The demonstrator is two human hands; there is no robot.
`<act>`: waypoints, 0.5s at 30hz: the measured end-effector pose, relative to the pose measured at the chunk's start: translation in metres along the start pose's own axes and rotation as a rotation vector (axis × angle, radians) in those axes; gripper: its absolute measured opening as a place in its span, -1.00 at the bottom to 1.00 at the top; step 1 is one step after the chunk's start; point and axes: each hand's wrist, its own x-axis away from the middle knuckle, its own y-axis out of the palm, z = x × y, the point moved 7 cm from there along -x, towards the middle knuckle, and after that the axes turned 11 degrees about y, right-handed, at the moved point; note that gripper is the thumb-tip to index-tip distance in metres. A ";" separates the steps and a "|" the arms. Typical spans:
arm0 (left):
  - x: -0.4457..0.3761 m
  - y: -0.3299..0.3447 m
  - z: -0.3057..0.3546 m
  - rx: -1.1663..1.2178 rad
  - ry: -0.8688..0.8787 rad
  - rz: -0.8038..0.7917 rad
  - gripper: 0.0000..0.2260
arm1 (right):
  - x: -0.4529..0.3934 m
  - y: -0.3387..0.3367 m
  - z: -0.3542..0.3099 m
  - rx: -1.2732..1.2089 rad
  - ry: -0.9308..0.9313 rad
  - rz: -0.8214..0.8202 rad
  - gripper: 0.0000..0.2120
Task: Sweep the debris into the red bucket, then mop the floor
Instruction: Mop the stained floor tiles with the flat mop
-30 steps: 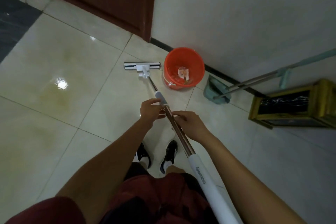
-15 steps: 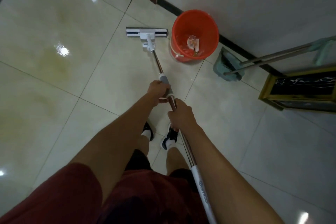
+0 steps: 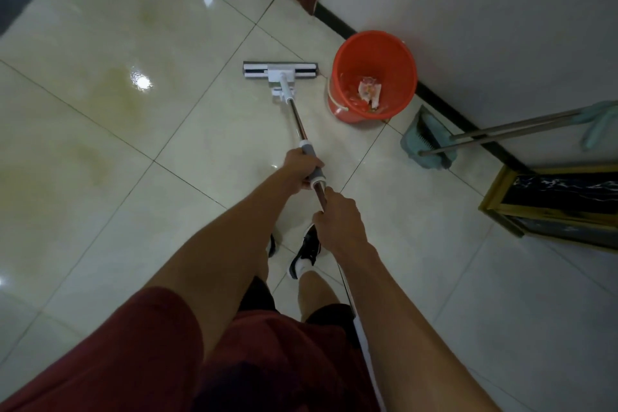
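Mop head (image 3: 279, 70) lies at twelve o'clock from us, broadside, handle (image 3: 297, 124) running back through our left hand (image 3: 301, 167), nearer it, and right hand (image 3: 337, 214), both clamped on.

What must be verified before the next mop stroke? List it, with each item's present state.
1. Both hands on the handle: ok. The left hand grips the grey sleeve and the right hand the metal shaft of the white flat mop.
2. Mop head flat on the cream tiled floor: ok, as far as the view shows.
3. Debris inside the round red plastic bucket: ok, scraps lie at its bottom.
4. Bucket clear of the mop head: ok, but only a narrow gap on the right.
5. Teal dustpan and broom out of the way: ok, leaning by the wall.
6. Mop pad wet: cannot tell.
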 end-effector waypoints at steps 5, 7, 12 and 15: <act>0.017 -0.016 -0.019 0.063 0.002 0.069 -0.77 | 0.016 0.004 0.002 0.074 -0.101 -0.030 -0.75; 0.027 -0.029 -0.026 0.097 0.008 0.110 -0.70 | 0.024 0.007 -0.003 0.113 -0.157 -0.030 -0.75; 0.050 -0.074 -0.043 0.210 0.023 0.224 -0.68 | 0.048 0.021 -0.028 0.226 -0.327 -0.074 -0.75; 0.063 -0.111 -0.059 0.294 0.008 0.306 -0.80 | 0.065 0.035 -0.053 0.305 -0.433 -0.100 -0.67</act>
